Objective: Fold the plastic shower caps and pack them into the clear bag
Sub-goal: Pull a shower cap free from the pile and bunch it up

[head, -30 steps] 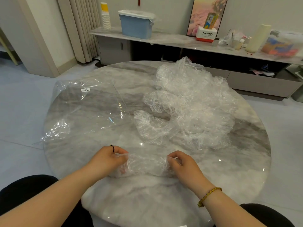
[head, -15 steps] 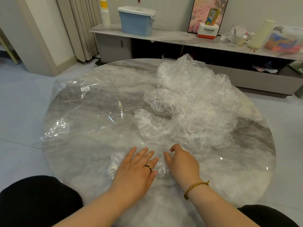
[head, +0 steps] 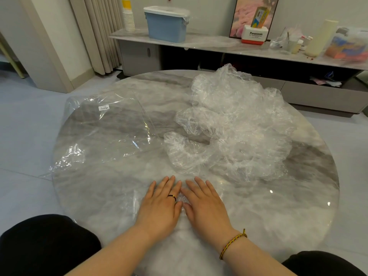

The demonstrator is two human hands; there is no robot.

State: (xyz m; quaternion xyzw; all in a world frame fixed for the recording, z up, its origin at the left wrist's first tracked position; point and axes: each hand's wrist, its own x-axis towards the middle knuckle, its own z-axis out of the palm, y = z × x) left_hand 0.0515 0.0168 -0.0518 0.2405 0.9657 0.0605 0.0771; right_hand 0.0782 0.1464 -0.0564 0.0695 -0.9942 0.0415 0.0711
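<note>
Fingers (head: pixel 169 184) straight and slightly spread, with the left hand (head: pixel 161 208) and right hand (head: pixel 205 206) pressing flat, side by side, on a crumpled shower cap (head: pixel 181 198) on the near side of the round marble worktop (head: pixel 278 206). Beyond the fingertips lies the loose pile of caps (head: pixel 239 126). The clear bag (head: pixel 103 132) lies flat to the left, just beside the pile.

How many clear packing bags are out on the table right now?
1. The clear bag lies flat on the left side of the table, its white label near the far edge. Another could be hidden under the shower cap pile.
</note>
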